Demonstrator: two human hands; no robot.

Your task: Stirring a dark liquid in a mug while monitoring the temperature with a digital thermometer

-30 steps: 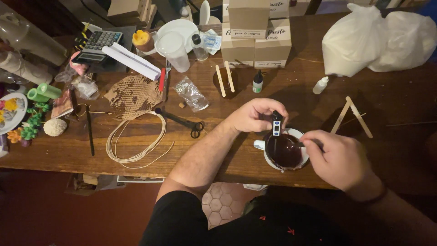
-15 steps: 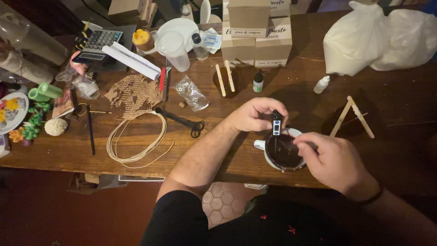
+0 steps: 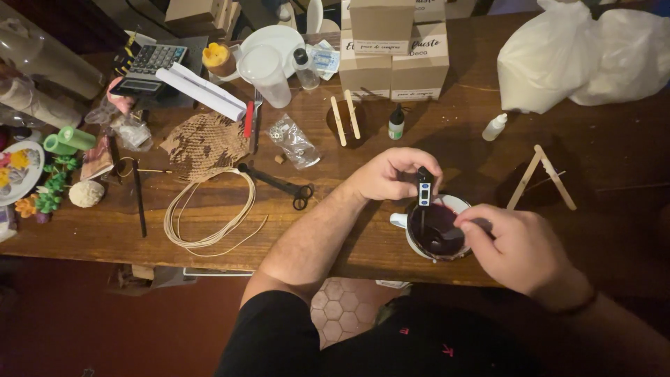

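Your left hand [image 3: 387, 174] pinches the head of a slim black probe thermometer [image 3: 423, 188], fingers closed on it. Its long axis stands nearly upright, tip down in the dark liquid of the white mug [image 3: 438, 227] near the table's [image 3: 209, 251] front edge. Just right, your right hand [image 3: 520, 248] rests at the mug's rim, fingers curled around a thin stirrer [image 3: 469, 225]; that hand sits nearer the mug.

Three brown cardboard boxes [image 3: 391, 52] with pale labels stacked at twelve o'clock, bulging white plastic bags [image 3: 579, 59] at one o'clock, small clear packet [image 3: 293, 142] near centre, grey calculator [image 3: 150, 66] with dark screen at ten o'clock.
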